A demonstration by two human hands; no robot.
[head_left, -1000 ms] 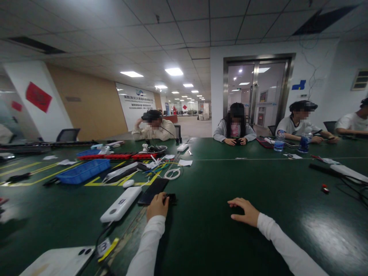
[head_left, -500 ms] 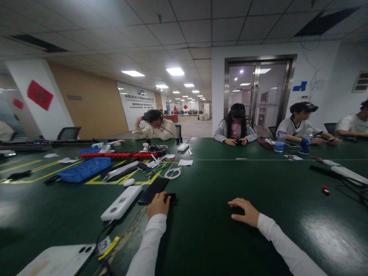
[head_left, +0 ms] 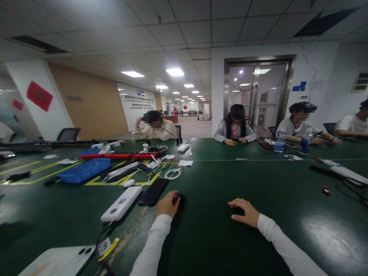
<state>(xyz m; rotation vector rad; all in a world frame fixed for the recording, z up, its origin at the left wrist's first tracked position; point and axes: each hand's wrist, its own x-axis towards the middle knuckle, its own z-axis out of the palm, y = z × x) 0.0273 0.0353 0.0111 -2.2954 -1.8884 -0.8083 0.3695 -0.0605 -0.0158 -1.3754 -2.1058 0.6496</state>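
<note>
My left hand [head_left: 168, 204] is closed around a small black object [head_left: 180, 197] just above or on the green table [head_left: 212, 237]; most of that object is hidden by the fingers, and its kind cannot be made out. To the left of this hand lies a black phone [head_left: 153, 191]. Over on the right, my right hand [head_left: 245, 212] rests on the table with its fingers apart and nothing in them.
A white power bank [head_left: 122, 204] with a cable and a white phone [head_left: 59, 261] lie at left. Beyond are a blue tray [head_left: 84, 170], a coiled white cable [head_left: 172, 174] and loose wires. Several people sit across the table near water bottles [head_left: 279, 142]. A small red item [head_left: 325, 190] lies right.
My left hand has moved a little to the right with the small black object, away from the black phone. My right hand has stayed in place.
</note>
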